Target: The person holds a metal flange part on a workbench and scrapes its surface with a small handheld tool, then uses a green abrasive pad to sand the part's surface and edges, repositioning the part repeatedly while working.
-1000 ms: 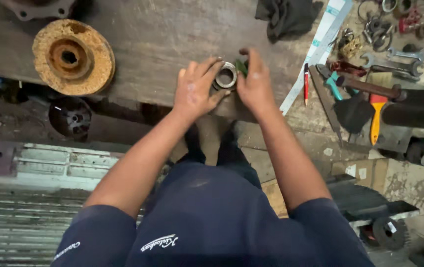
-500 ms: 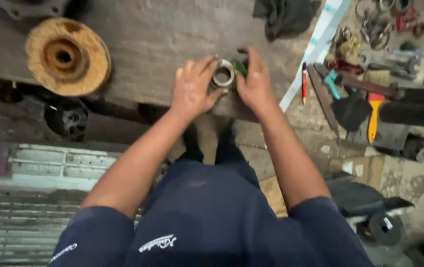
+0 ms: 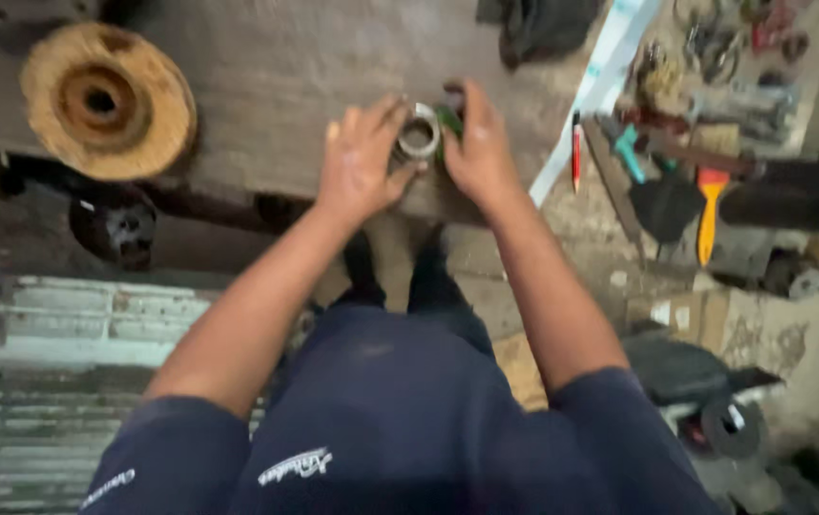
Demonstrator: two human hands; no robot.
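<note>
A short shiny metal ring (image 3: 419, 133), like a bearing sleeve, rests near the front edge of a worn wooden bench (image 3: 266, 86). My left hand (image 3: 360, 164) cups its left side, fingers curled against it. My right hand (image 3: 478, 143) presses on its right side, where something small and green (image 3: 448, 119) shows between the fingers. Both hands grip the ring from opposite sides. The view is blurred.
A rusty round flanged disc (image 3: 104, 100) lies at the bench's left. A dark cloth (image 3: 543, 24) sits at the back. On the right are a red pen (image 3: 576, 151), an orange-handled tool (image 3: 710, 210) and several wrenches and metal parts (image 3: 715, 57). A dark wheel part (image 3: 114, 229) lies below the bench.
Both hands stay clamped on the ring. The camera has shifted slightly and the picture has blurred; nothing else has visibly moved.
</note>
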